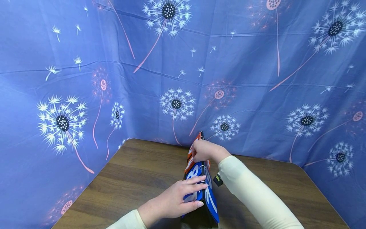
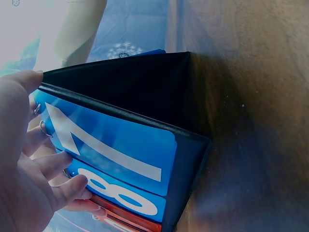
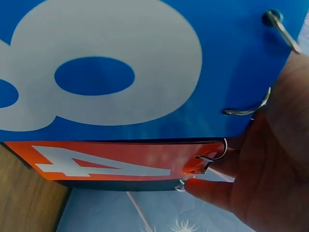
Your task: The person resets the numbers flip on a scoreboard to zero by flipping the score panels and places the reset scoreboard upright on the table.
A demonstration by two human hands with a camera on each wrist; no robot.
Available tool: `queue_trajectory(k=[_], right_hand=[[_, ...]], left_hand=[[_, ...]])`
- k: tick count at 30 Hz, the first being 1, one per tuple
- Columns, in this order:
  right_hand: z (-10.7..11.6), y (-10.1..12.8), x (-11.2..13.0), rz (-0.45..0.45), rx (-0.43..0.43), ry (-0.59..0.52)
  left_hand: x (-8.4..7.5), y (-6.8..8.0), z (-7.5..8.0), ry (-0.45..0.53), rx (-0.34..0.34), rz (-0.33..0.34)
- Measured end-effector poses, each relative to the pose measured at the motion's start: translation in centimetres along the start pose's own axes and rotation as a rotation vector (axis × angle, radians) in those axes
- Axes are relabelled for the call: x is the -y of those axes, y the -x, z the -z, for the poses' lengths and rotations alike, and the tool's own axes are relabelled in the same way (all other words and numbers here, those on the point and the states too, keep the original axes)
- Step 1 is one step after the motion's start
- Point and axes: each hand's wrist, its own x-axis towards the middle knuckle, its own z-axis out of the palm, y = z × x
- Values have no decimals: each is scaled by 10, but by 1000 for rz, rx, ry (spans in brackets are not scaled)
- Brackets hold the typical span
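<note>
Nearest the head camera, the left hand (image 1: 174, 200) lay flat with straight fingers against the blue number cards of the flip scoreboard (image 1: 201, 187), which stood tent-like on the wooden table (image 1: 137, 171). Blue cards showed a 1 and an 8 (image 2: 118, 195); an orange card showed a 4 (image 3: 111, 162). At the far end, the right hand (image 1: 204, 150) pinched the orange cards by the metal rings (image 3: 244, 110). Behind hung the blue dandelion cloth (image 1: 257, 79)
</note>
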Motion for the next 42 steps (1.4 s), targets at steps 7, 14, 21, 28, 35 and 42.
queue_trajectory(k=[7,14,21,28,35,42], right_hand=[[0,0,-4,65,-14,-36],[-1,20,-32,164,-277,-399],[-41,33,-78,49,-504,-786],[-103,32,-99,-102,-464,-984],[-137,32,-104,-181,-359,-1086],[-144,33,-107,-186,-371,-1101]], left_hand=[[0,1,0,12,6,14],[-1,-1,1,20,17,15],[0,-2,1,33,23,24],[-1,-1,4,51,40,71],[-3,0,4,46,43,76],[-3,-1,2,44,34,63]])
